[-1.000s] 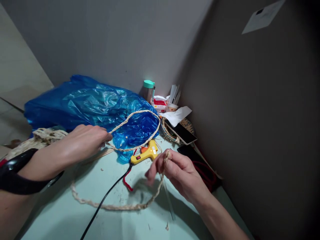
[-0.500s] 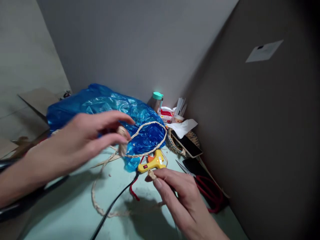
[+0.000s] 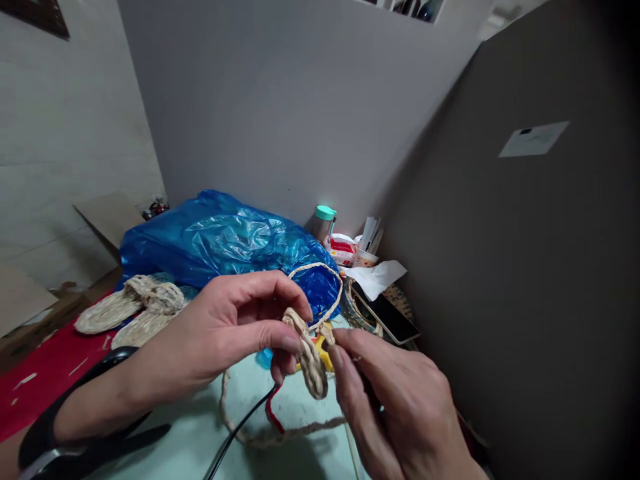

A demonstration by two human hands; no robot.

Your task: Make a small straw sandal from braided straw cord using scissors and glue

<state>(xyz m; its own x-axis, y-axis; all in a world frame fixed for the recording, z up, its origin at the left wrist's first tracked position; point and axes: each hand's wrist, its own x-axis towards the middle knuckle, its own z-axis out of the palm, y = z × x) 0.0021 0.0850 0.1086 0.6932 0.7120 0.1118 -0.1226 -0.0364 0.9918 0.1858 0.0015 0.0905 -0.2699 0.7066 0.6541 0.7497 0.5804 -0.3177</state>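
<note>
My left hand [image 3: 255, 327] pinches a small oval coil of braided straw cord [image 3: 313, 370] between thumb and fingers, its long side slanting downward. Opposite it, my right hand [image 3: 395, 393] grips a short end of braided straw [image 3: 326, 333] in thumb and forefinger. The two straw pieces are close together; whether they touch is hard to tell. Behind them a yellow glue gun [image 3: 324, 355] is mostly covered by my hands. A long braided cord [image 3: 260, 441] curves over the pale green tabletop [image 3: 195, 427], and a loop of braid stands up behind.
A big blue plastic bag [image 3: 225, 230] fills the back. Straw slippers [image 3: 113, 313] lie on red cloth [image 3: 40, 380] at left. A teal-lidded bottle [image 3: 324, 223], white paper [image 3: 375, 279] and a phone [image 3: 393, 317] sit back right. A black cable [image 3: 240, 427] crosses the front.
My left hand has moved right with the coil, bringing it beside the braid end in my right hand. The view has tilted up and left, showing the slippers.
</note>
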